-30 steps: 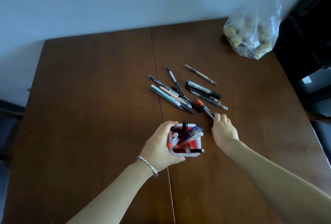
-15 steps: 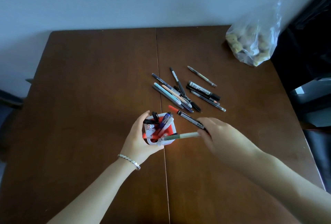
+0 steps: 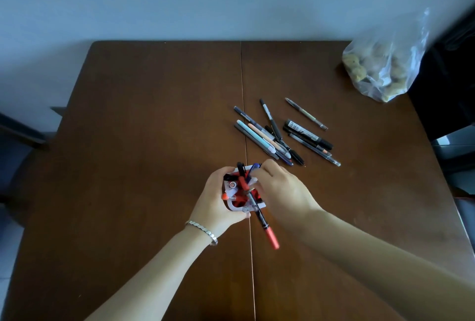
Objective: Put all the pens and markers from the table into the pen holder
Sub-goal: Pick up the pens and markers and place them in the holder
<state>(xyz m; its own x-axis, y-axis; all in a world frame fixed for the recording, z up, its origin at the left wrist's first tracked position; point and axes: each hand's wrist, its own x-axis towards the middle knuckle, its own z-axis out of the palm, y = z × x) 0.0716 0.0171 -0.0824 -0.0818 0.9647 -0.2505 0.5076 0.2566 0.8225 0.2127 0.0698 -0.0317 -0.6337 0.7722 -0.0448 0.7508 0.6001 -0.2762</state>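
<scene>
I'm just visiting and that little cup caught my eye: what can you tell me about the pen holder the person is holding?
The pen holder is a small squarish cup, white outside with red showing inside, plastic by the look of it. It stands on the brown table, near the centre seam, already crowded with pens and markers. The left hand wraps its left side; the right hand sits over its right edge, at a black pen with a red cap that leans out over the near rim.

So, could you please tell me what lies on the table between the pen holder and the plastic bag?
In the head view, the loose pile of pens and markers lies between the pen holder and the plastic bag.
</scene>
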